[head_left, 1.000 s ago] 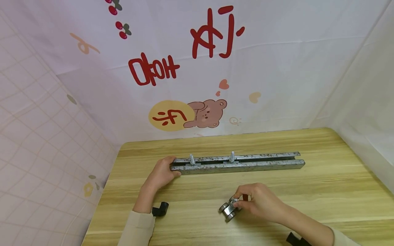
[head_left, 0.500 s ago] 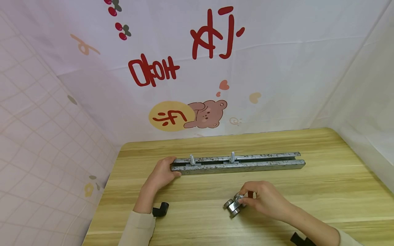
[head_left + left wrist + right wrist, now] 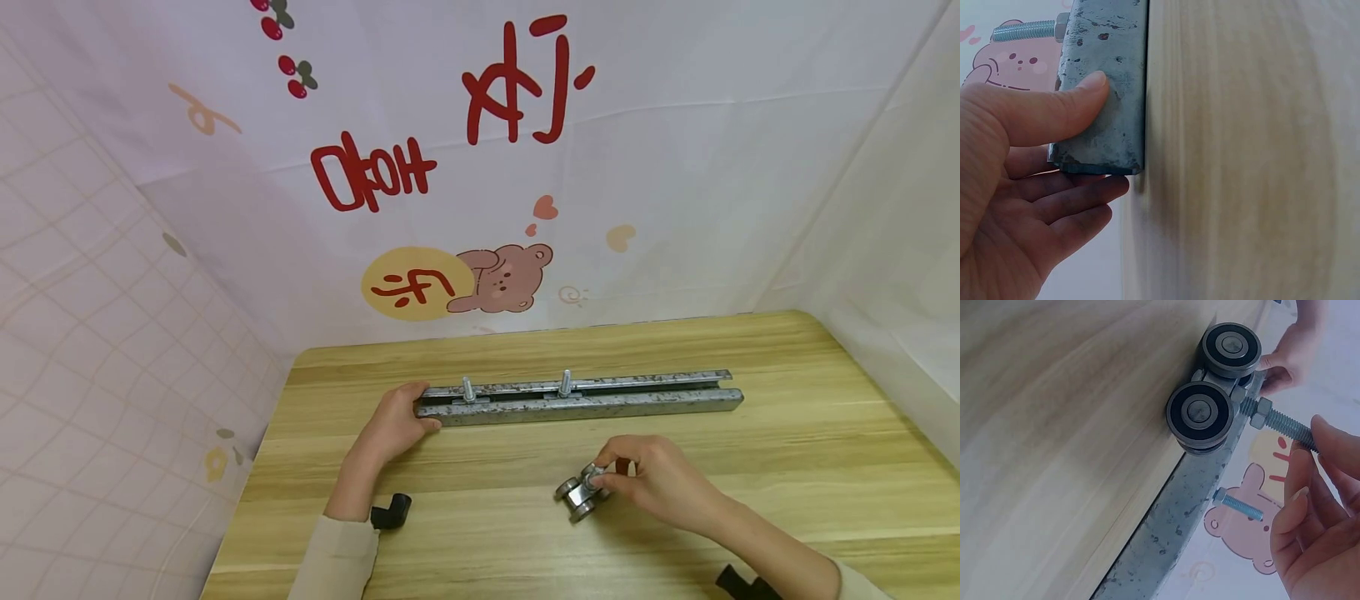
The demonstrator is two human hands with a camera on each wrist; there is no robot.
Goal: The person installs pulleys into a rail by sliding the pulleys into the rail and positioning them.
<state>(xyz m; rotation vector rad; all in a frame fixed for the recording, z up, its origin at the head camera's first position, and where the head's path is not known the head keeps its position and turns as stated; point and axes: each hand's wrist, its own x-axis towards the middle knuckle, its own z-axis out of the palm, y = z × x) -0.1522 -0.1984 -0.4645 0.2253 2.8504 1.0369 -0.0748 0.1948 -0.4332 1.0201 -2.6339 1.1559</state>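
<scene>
A grey, speckled steel channel rail lies across the table, its slot facing up. My left hand grips the rail's left end; in the left wrist view the thumb presses on its side wall. Two threaded bolts, a left one and a right one, stand up out of the slot. Nearer to me, a metal roller trolley with several wheels is in my right hand. Thumb and fingers pinch the end of the trolley's threaded bolt, which has a nut partway along.
Beside my left forearm lies a black elbow-shaped piece. Another black piece shows at the bottom right, partly hidden by my right forearm. The wood-grain table meets printed white cloth walls at the back and sides.
My right hand has carried the trolley to the right and slightly away from me, toward the rail. The left hand and the rail have stayed in place.
</scene>
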